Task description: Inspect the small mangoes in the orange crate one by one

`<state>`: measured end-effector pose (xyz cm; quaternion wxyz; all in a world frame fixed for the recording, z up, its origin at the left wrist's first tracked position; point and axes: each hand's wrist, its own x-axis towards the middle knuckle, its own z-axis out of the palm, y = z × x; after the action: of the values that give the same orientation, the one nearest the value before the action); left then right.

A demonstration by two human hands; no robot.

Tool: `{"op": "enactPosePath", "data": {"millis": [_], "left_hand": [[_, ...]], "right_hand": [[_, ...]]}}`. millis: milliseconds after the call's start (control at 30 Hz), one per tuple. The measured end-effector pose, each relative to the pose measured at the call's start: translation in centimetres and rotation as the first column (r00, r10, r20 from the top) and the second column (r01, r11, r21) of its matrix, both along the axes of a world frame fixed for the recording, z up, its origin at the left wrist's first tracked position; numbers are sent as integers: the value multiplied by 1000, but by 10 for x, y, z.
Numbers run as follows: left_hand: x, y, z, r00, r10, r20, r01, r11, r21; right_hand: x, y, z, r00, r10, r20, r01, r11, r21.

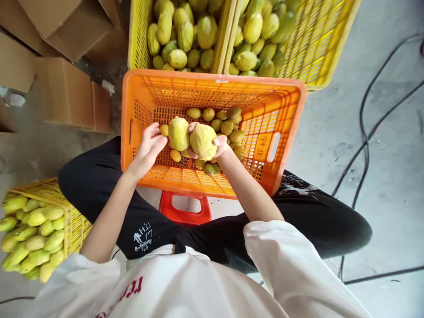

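My right hand [221,145] is wrapped round a pale yellow papaya [203,142], with its fingertips showing at the fruit's left side. Against those fingertips is a second yellow-green papaya [179,134]; what supports it is hidden. My left hand [149,148] is just left of that second fruit, its fingers apart and nothing in them. Both hands are over the orange crate [159,174], which stands in front of my knees. Several smaller-looking yellow-green papayas [227,128] lie on the crate's bottom, mostly toward its right side.
Beyond the orange crate stand two yellow crates [318,48] of papayas. Another yellow crate [68,229] heaped with papayas is by my left knee. Cardboard boxes [62,92] are at the far left. A red stool [185,216] shows under the orange crate. Black cables [366,137] cross the floor at right.
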<state>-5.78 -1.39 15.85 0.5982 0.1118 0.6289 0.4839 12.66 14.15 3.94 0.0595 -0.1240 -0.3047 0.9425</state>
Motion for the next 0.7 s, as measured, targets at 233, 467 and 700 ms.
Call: {"op": "enactPosePath", "data": {"millis": [233,467,700], "left_hand": [[25,13,-10,950,-5,312,-15,998,61],[28,23,-9,965,-107,239,77,988,134],[38,52,-10,975,-74,209,46,989,138]], "right_hand": [[24,-26,77,1000,-4,-20,5,997,77],[63,-33,102,862,-373,343,324,926,195],[52,-22,100,920,-313,236,309,949,57]]}}
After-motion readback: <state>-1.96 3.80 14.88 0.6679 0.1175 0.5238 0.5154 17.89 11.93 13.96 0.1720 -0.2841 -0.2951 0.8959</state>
